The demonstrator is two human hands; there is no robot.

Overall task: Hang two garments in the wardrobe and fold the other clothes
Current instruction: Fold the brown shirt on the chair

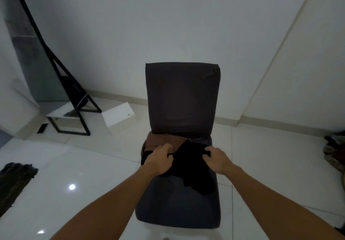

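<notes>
Left hand (158, 156) grip curled onto black garment (192, 167), right hand (216, 158) grip pinching its far edge, brown garment (160, 140) just beyond, dark chair (179, 210) beneath

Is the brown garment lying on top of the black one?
No, the black garment overlaps the brown garment on the chair.

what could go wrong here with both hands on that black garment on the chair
1. The black garment overlaps the brown garment behind it, and the left hand grips right at that overlap, so lifting may drag the brown one off the chair.
2. The black garment's lower end lies bunched and loose below the right hand; it could trail onto the tiled floor or fold unevenly.
</notes>
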